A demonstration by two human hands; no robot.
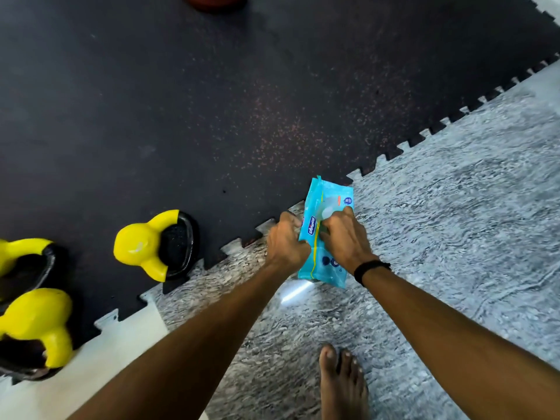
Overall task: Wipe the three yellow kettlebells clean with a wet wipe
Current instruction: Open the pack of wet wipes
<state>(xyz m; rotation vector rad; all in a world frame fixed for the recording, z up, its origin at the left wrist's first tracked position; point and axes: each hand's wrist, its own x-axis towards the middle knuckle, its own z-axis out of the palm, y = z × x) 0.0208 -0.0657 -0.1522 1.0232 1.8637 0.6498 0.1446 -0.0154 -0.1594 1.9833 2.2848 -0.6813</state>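
Both hands, left (286, 242) and right (345, 237), gripping wipes pack (325, 237) on floor (439, 237). Kettlebells (142, 247) well left on mat (181, 101), bare foot (342, 386) near.

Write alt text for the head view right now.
Both hands, left hand and right hand, grip a blue wet wipe pack on the grey floor. Three yellow kettlebells lie at left on the black mat.

Both hands grip a blue wet-wipe pack (325, 234) on the grey floor (454, 222): left hand (286, 242) at its left edge, right hand (344, 237) on top. Three yellow kettlebells (142, 245) lie left on the dark mat (181, 101).
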